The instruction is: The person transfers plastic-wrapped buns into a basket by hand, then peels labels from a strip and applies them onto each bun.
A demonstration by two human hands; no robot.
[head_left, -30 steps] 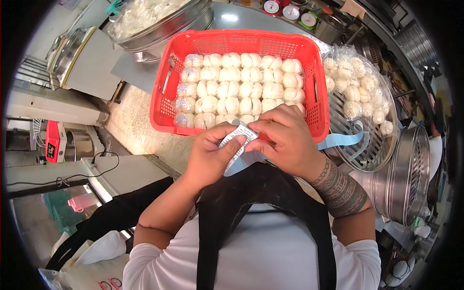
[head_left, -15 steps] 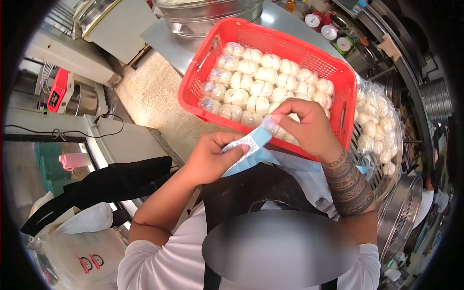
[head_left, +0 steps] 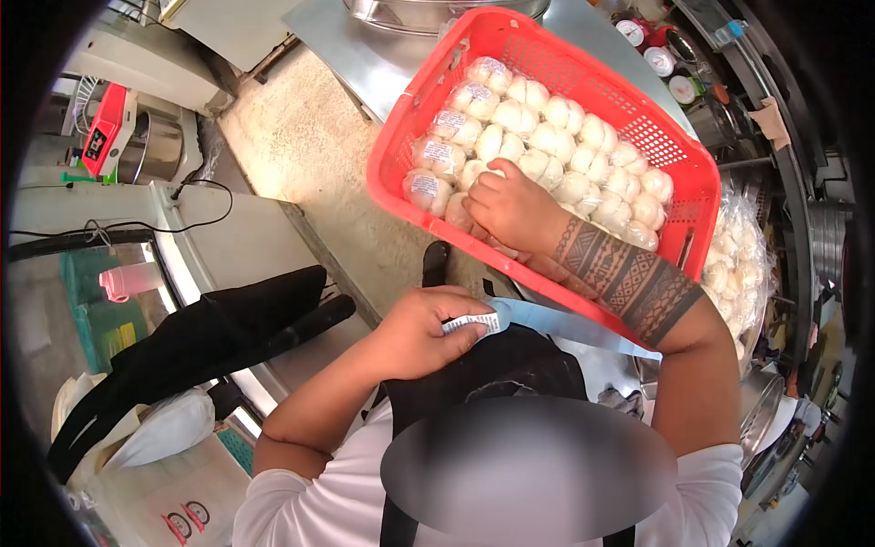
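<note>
Well out to the left of our left hand (head_left: 424, 335), we see a red-cased device (head_left: 105, 132), a pink container (head_left: 132, 280) and, next to the device, a metal pot (head_left: 150, 146). Nearer, just left of that hand's wrist, lies a black cloth (head_left: 214, 337). Beyond the left hand, past a stretch of pale floor (head_left: 292, 137), we see the grey table (head_left: 333, 46) with a round metal steamer (head_left: 410, 14) on it.

Our left hand is closed, its fingers curled and its thumb pressing down on a white printed label strip (head_left: 471, 323), low in front of our black apron (head_left: 538, 365). From this hand a light blue strip (head_left: 588, 330) runs rightward, passing below our right forearm.

Ahead of the left hand is a red basket (head_left: 413, 118). Along its left end, to the left of our right hand (head_left: 518, 211), we count five bagged packs bearing printed labels (head_left: 437, 150). Our right hand is inside the basket, fingers bent and bunched over the near row of white buns (head_left: 551, 139); its fingertips are hidden, so we cannot tell whether it grips anything. More buns fill the basket beyond and to the right of it.

Farther right and beyond that hand stand dial scales (head_left: 658, 61); past our right forearm sit more bagged buns (head_left: 732, 260).
</note>
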